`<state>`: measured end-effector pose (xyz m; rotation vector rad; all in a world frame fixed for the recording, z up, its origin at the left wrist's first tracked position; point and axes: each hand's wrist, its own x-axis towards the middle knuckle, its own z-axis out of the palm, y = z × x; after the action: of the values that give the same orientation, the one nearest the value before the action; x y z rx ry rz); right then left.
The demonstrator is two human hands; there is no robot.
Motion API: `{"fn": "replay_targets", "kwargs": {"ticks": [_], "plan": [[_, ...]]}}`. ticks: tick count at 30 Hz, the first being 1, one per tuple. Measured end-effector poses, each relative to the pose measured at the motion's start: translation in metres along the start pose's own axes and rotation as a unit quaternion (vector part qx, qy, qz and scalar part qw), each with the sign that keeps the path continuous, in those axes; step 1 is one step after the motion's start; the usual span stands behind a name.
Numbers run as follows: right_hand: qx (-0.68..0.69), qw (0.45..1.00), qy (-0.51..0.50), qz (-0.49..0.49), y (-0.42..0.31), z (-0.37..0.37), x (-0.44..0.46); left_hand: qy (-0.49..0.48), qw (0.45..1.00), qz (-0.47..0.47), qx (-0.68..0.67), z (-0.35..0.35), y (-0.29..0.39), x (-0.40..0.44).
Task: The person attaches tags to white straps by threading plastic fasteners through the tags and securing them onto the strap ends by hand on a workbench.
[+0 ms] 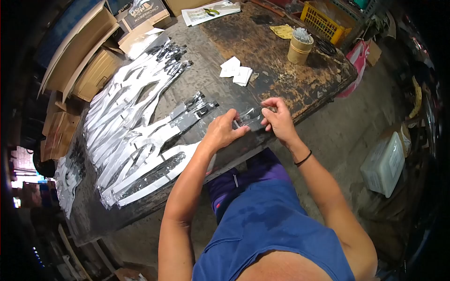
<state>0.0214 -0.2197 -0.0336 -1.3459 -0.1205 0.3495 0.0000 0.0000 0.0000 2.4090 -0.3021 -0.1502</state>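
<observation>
Clear plastic film (250,116) between left hand (222,131), thumb and forefinger parted, and right hand (282,123), fingers (276,103) loosely curled; actual grip on either side not discernible at this scale. Left of the fingers, white wrapped pieces (123,164) on the desk (267,51); beyond the fingers, paper slips (242,76).
</observation>
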Motion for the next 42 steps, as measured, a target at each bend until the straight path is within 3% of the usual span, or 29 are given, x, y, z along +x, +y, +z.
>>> {"fn": "replay_targets", "kwargs": {"ticks": [2,5,9,11,13,14,18,21,24,29,31,35,39,42], "plan": [[-0.077,0.989,0.121,-0.041,0.005,0.002,-0.004,0.024,1.0,0.011,-0.015,-0.003,0.0,-0.001],[-0.142,0.983,0.09,-0.076,0.002,0.006,-0.011,0.035,0.999,0.029,-0.028,-0.002,0.001,-0.002],[-0.096,0.992,0.079,-0.016,0.001,0.019,-0.01,0.043,0.999,0.026,-0.013,0.001,0.0,-0.004],[-0.084,0.993,0.07,-0.041,0.003,0.025,-0.013,0.055,0.998,0.033,0.001,0.003,-0.002,-0.006],[-0.051,0.971,0.191,-0.133,0.006,0.029,-0.014,0.07,0.997,0.035,-0.005,0.004,-0.002,-0.006],[-0.079,0.963,0.182,-0.183,0.006,0.028,-0.015,0.079,0.996,0.036,-0.007,0.004,-0.003,-0.006],[-0.238,0.941,0.11,-0.214,0.004,0.024,-0.015,0.084,0.996,0.039,-0.005,0.004,0.001,-0.008],[-0.239,0.956,0.068,-0.154,0.001,0.03,-0.013,0.097,0.994,0.055,0.015,0.01,-0.001,-0.01],[-0.097,0.994,-0.026,-0.03,-0.014,0.038,-0.016,0.118,0.989,0.079,0.033,0.017,-0.004,-0.015],[-0.111,0.993,-0.031,-0.009,-0.011,0.021,-0.01,0.148,0.983,0.098,0.053,0.025,-0.015,-0.018],[-0.253,0.956,0.025,-0.146,-0.009,0.02,-0.014,0.162,0.98,0.1,0.058,0.025,-0.015,-0.02],[-0.283,0.936,0.07,-0.196,-0.005,0.024,-0.02,0.192,0.973,0.104,0.07,0.024,-0.012,-0.023],[-0.2,0.969,0.051,-0.136,-0.006,0.028,-0.025,0.216,0.965,0.12,0.084,0.022,-0.008,-0.025],[-0.041,0.996,0.058,-0.052,-0.015,0.032,-0.028,0.223,0.959,0.147,0.092,0.02,-0.007,-0.031]]}}
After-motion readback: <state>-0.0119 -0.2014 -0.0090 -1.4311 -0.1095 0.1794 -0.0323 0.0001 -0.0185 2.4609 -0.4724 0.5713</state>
